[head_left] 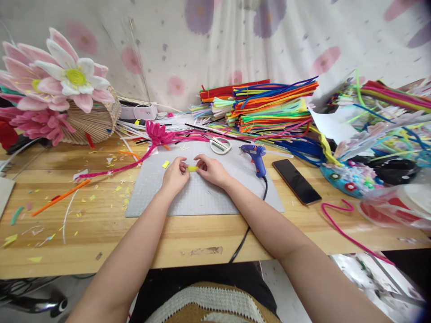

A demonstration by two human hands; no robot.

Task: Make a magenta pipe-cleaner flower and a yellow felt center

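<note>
Between my two hands, over the grey cutting mat (208, 202), is a small yellow strip (192, 168). My left hand (175, 176) pinches its left end and my right hand (211, 170) pinches its right end. A smaller yellow piece (166, 164) lies on the mat just left of my left hand. Beyond my hands are white-handled scissors (220, 146). A blue glue gun (256, 158) rests on the mat to the right of my right hand. The pink fuzzy flower (158, 133) with its long stem lies behind and left of my left hand.
A black phone (296, 181) lies right of the mat. Bundles of colored pipe cleaners (269, 107) are piled at the back. Large fuzzy flowers (76, 77) stand at the left. An orange stick (60, 197) and scraps lie on the wooden table (111, 242). A plastic-wrapped tub (397, 206) is at right.
</note>
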